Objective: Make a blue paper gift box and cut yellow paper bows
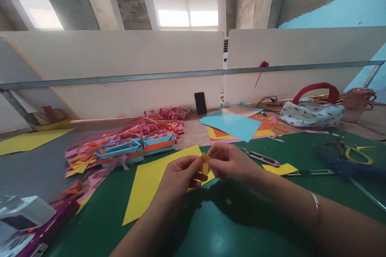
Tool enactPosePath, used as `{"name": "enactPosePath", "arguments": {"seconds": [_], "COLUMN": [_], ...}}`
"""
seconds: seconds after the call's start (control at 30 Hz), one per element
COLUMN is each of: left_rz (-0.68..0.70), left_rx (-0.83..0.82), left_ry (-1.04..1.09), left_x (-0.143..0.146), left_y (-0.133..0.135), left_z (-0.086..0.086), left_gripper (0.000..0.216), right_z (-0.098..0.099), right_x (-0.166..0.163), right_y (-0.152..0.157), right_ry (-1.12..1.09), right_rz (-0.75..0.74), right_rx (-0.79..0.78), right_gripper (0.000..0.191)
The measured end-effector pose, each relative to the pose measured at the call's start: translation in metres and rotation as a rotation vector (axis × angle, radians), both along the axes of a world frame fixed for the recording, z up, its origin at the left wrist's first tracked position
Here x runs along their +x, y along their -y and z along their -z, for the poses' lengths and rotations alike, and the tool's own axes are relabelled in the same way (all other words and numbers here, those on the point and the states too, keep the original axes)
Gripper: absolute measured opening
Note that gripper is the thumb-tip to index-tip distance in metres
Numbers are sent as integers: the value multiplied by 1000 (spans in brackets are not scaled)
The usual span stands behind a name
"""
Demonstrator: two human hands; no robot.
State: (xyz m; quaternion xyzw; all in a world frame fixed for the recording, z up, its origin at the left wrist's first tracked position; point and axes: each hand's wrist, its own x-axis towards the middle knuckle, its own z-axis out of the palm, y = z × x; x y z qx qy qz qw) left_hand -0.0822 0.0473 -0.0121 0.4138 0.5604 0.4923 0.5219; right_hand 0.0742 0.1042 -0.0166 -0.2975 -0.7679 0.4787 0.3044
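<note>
Between my two hands is a small folded piece of yellow paper (205, 164). My left hand (183, 170) pinches its left side between thumb and fingers. On its right side, the fingertips of my right hand (227, 160) press against the paper. Below and behind my left hand lies a large yellow sheet (150, 184) on the green mat (229, 229). A utility knife (262, 157) rests just beyond my right hand, close to a smaller yellow paper piece (282, 169).
Blue paper baskets (120, 151) and a heap of pink and orange paper pieces (135, 128) lie at left. Coloured sheets (232, 122) and a leaning phone (200, 103) are behind. Scissors (358, 154), a fabric bag (312, 114) and a pink jug (357, 104) are at right.
</note>
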Motion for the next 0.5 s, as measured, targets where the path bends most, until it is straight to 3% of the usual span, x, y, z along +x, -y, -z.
{"name": "enactPosePath", "arguments": {"seconds": [0.13, 0.3, 0.37, 0.5], "left_rz": [-32, -46, -62, -97], "left_rx": [-41, -72, -52, -9], "left_ry": [31, 69, 50, -20], "left_x": [4, 4, 2, -2], "left_y": [0, 2, 3, 2], "left_z": [-3, -6, -5, -2], "left_gripper": [33, 36, 43, 36], "right_z": [-2, -4, -3, -1], "right_x": [2, 2, 2, -1], "right_y": [4, 7, 7, 6], "right_ry": [-43, -40, -61, -127], "right_rz": [91, 158, 139, 125], "right_rx": [164, 349, 343, 142], "right_gripper": [2, 12, 18, 28]}}
